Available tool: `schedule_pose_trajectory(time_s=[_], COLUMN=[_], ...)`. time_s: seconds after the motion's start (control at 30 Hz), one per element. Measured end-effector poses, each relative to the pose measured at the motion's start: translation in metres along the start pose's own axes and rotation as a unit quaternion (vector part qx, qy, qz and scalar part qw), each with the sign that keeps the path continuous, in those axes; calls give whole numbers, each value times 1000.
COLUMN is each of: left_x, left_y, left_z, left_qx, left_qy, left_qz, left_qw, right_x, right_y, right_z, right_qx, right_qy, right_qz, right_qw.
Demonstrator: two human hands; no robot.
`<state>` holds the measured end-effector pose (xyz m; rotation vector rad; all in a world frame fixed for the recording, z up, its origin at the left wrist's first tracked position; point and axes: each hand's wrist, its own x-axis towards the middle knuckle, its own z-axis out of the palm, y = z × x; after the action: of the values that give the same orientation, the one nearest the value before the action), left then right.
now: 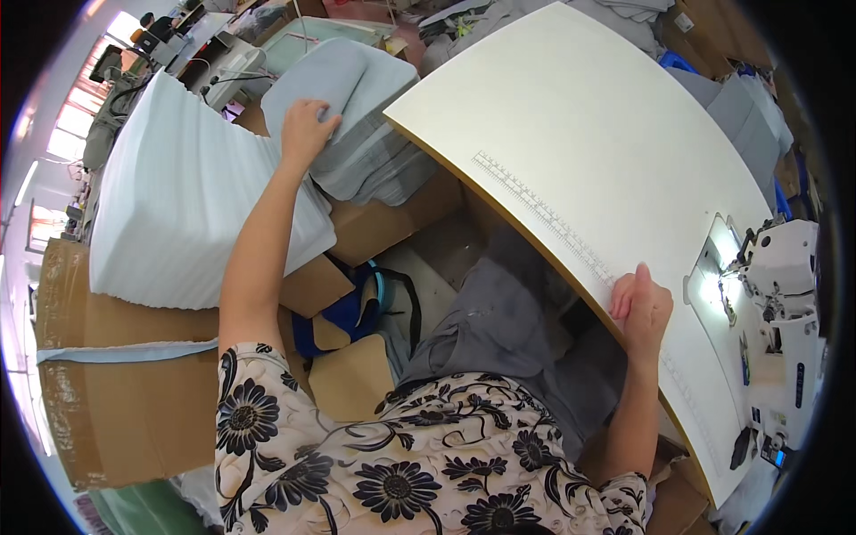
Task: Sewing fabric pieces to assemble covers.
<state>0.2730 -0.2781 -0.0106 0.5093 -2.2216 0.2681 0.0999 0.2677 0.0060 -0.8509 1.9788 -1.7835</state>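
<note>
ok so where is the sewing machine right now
In the head view, the sewing machine stands at the far right, on the white table, to the right of the person's right hand.

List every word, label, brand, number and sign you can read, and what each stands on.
No text can be quoted.
White tabletop: printed ruler scale, figures too small.
Sewing machine: dark strip, marks too blurred.
Small lit screen: too small.
Cardboard box, upper right: pale label, too small.
</note>
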Motion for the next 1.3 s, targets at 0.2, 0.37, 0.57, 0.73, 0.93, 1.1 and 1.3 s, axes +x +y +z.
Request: schedule_pose_trajectory(time_s=[0.2,0.37,0.57,0.73,0.93,1.1,1.3], left_x=[76,145,206,212,122,85,84], left_y=[-47,50,246,268,202,262,190], left_z=[-16,-8,-71,-124,-8,-34,4], left_qx=[-46,-221,-477,-780,-799,-684,-345], left_qy=[-137,-100,-226,-170,-137,-135,-263], left_qz=[-280,-166,-80,-168,-130,-390,-199], left_qw=[949,956,846,579,571,601,879], right_x=[3,7,18,27,55,112,130], right_y=[7,1,-18,-70,-84,-20,29], right_z=[1,8,3,-28,-25,-28,-22], right_qx=[-39,-80,-130,-240,-306,-258,-554], right_qy=[5,45,100,221,222,172,-61], right_qz=[7,-3,-152,-356,-422,-218,-60], right_qw=[999,996,975,876,824,925,828])
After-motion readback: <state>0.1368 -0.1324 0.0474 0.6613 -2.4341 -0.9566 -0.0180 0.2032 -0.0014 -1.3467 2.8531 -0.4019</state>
